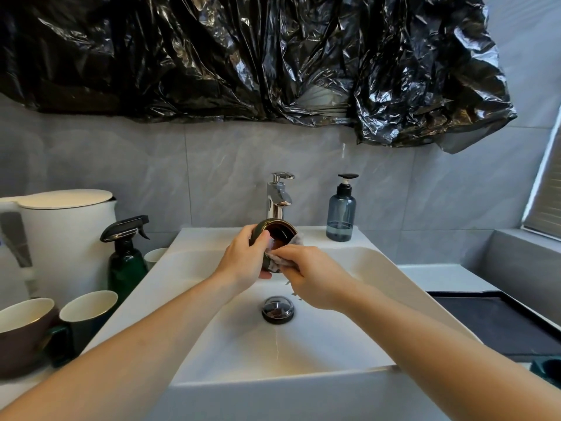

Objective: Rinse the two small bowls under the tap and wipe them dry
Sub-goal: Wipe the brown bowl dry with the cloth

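Left hand (243, 256) grips the small bowl (274, 235) from its left side, fingers curled round the dark green outer wall and thumb near the rim. Bowl position: held in the air over the back of the white basin (379, 278), directly in front of the chrome tap (277, 197) and below its spout. Orientation: the bowl is tipped on its side, its axis running roughly from the far wall toward the camera, with the mouth facing the camera and slightly to the right; the glossy brown interior and gold rim are visible.

Right hand (312, 279) pinches a grey cloth (287, 256), fingers curled round it. The cloth is pressed against the lower right part of the rim and reaches into the bowl's mouth. Both hands touch the bowl or cloth; the two hands sit just beside each other.

Drain plug (277, 309): chrome, seated in the basin floor below the hands. Blue soap dispenser (341, 212): upright on the basin ledge, right of the tap. Left of the basin: green spray bottle (127, 256), white kettle (65, 235), and two cups (88, 311).
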`<action>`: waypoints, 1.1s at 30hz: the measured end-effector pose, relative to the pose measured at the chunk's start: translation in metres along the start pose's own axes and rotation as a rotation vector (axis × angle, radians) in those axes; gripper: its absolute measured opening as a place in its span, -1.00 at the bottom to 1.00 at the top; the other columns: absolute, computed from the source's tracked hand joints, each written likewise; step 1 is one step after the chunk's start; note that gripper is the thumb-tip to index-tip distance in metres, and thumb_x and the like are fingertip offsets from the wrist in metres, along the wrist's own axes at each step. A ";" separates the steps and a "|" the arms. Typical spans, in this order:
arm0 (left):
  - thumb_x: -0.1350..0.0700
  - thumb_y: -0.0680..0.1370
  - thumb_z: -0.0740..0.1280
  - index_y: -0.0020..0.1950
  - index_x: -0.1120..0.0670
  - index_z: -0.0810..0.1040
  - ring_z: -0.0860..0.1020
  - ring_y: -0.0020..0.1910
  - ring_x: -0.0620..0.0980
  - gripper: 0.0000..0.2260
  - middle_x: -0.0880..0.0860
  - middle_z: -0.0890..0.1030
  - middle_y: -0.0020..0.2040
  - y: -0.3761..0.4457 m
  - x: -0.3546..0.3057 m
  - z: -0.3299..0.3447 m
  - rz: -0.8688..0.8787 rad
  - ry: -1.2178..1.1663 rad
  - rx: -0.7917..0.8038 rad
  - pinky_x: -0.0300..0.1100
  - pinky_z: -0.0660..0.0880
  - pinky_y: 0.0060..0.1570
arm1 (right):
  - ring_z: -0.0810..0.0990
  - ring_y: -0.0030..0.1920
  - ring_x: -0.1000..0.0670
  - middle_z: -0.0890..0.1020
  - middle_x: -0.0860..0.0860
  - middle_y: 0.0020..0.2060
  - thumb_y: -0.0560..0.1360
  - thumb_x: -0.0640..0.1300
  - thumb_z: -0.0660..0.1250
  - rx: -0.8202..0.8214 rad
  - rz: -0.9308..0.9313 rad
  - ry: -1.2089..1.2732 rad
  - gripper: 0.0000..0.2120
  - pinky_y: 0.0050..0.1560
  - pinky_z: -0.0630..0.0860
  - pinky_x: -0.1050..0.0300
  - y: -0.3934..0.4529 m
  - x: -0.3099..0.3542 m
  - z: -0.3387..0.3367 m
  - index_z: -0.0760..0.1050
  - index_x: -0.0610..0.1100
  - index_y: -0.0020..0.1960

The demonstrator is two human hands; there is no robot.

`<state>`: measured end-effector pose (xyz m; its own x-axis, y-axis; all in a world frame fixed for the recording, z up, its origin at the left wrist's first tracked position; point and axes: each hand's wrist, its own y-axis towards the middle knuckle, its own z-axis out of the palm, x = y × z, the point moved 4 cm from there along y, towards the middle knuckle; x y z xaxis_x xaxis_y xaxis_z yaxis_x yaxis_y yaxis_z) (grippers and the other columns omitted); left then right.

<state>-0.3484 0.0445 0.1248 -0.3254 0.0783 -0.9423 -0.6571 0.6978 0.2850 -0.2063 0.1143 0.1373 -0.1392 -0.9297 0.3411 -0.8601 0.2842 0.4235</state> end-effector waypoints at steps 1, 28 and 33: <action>-0.06 0.71 0.22 0.21 -0.09 0.54 0.69 0.04 0.14 -0.84 0.07 0.63 0.15 0.000 0.000 0.000 -0.004 0.005 0.000 0.07 0.72 -0.15 | 0.52 -0.16 0.02 0.59 0.16 -0.14 0.66 -0.20 0.24 -0.023 -0.005 -0.013 -0.78 -0.17 0.52 0.07 0.000 -0.001 -0.001 0.64 0.01 0.14; 0.03 0.74 0.20 0.31 -0.08 0.48 0.68 0.01 0.02 -0.83 0.01 0.61 0.09 -0.010 -0.009 0.005 0.089 -0.018 0.076 -0.02 0.70 -0.23 | 0.69 -0.28 -0.05 0.71 0.01 -0.28 0.62 -0.20 0.31 -0.155 0.103 0.286 -0.79 -0.13 0.67 -0.15 -0.004 -0.014 -0.016 0.72 -0.04 0.07; 0.01 0.74 0.17 0.26 -0.13 0.49 0.67 0.07 0.05 -0.85 0.04 0.63 0.19 -0.006 -0.006 -0.003 0.025 -0.021 0.015 -0.01 0.70 -0.24 | 0.75 -0.05 -0.11 0.76 -0.07 -0.15 0.64 -0.23 0.28 -0.467 0.314 0.642 -0.79 0.02 0.71 -0.14 -0.006 -0.038 -0.034 0.70 -0.11 -0.01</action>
<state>-0.3447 0.0380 0.1293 -0.3271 0.1108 -0.9385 -0.6387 0.7060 0.3060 -0.1790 0.1562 0.1503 0.0891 -0.5183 0.8505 -0.5184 0.7050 0.4840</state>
